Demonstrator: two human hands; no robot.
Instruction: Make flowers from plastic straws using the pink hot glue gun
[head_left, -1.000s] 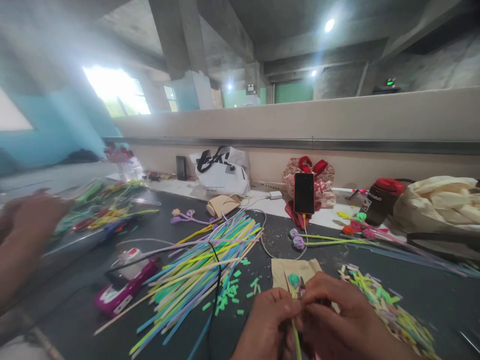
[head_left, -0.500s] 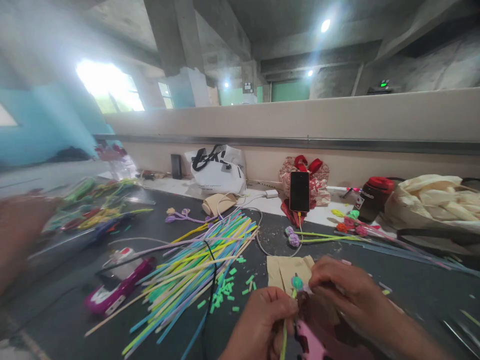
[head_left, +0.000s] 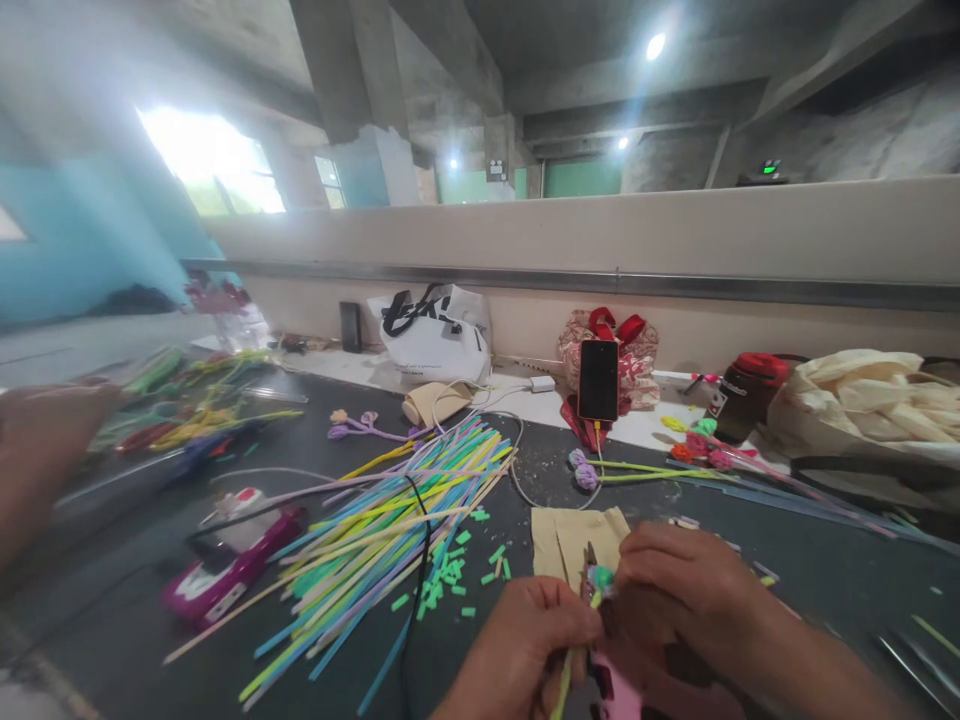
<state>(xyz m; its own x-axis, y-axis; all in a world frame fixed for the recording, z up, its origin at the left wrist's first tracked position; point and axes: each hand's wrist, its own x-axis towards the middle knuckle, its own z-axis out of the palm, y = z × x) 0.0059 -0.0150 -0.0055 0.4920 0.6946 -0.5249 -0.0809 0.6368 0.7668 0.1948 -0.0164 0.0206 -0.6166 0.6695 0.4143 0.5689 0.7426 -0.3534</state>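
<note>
My left hand (head_left: pixel 525 635) is closed, pinching the yellow-green pipe cleaner stem (head_left: pixel 564 685) of a small flower. At the top of the stem sits a fuzzy teal flower head (head_left: pixel 601 577). My right hand (head_left: pixel 686 590) is closed at the right side of this head, its fingertips touching it; what exactly they pinch is partly hidden. A dark pointed metal tip, like that of pliers (head_left: pixel 590 558), shows just beside the head. The rest of that tool is hard to make out against the pink patterned surface (head_left: pixel 621 680) below.
A pile of coloured pipe cleaners (head_left: pixel 382 545) lies left of my hands, near green cut pieces (head_left: pixel 448 578) and a magenta-and-white device (head_left: pixel 225 572). Behind are a brown paper (head_left: pixel 562 530), a phone (head_left: pixel 598 380) and purple flowers (head_left: pixel 583 470). Another person's arm (head_left: pixel 49 430) reaches in at left.
The flower head has shifted slightly right and down between my hands, its stem leaning more. The dark metal tip now shows more clearly on its left.
</note>
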